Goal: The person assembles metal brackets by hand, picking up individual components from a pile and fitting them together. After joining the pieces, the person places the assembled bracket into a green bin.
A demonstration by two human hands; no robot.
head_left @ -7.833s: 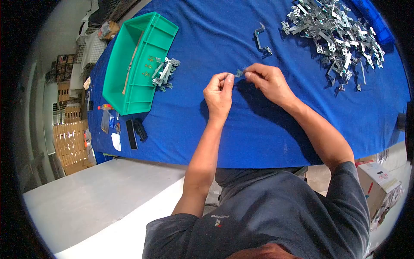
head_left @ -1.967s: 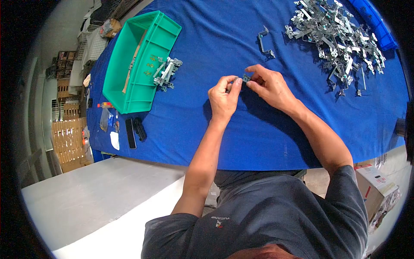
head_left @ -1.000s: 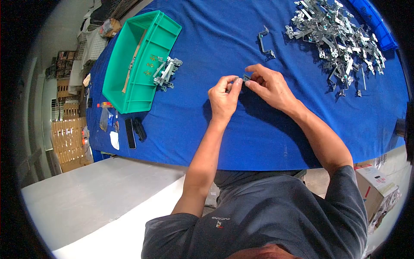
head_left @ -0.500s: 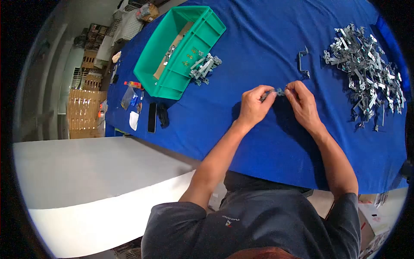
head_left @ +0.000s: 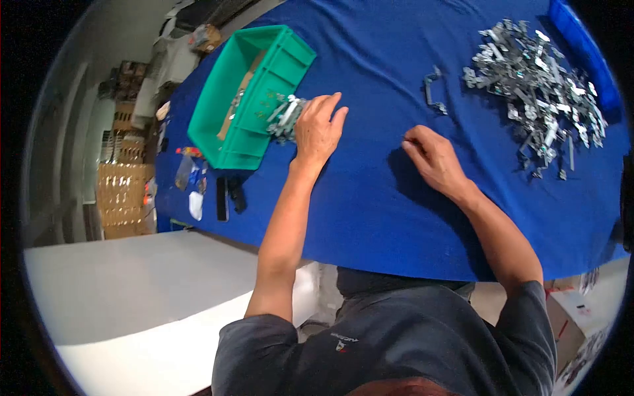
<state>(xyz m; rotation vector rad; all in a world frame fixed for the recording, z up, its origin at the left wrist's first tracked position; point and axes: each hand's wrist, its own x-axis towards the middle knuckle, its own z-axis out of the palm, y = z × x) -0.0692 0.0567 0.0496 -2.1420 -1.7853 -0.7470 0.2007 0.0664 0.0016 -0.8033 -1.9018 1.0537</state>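
My left hand (head_left: pixel 317 130) is over the right edge of a small pile of metal brackets (head_left: pixel 282 123), its fingers and thumb apart. It covers part of that pile, which lies against the green bin (head_left: pixel 269 122). My right hand (head_left: pixel 437 162) is above the blue cloth with its fingers curled toward the thumb. Whatever those fingers may hold is hidden. Beyond the right hand lies a single metal bracket (head_left: pixel 429 94) on the cloth. Farther right spreads a large heap of metal brackets (head_left: pixel 538 92).
A blue cloth (head_left: pixel 376 211) covers the table. Left of the hands lie a black phone (head_left: pixel 222 199), a dark object (head_left: pixel 237 195) and a white piece (head_left: pixel 195 205). A blue bin (head_left: pixel 584 49) borders the far right. A white surface (head_left: pixel 145 284) stands at lower left.
My left hand has moved left from beside my right hand to the small pile, and its fingers have opened. The metal bracket is out of it. The view has shifted slightly.
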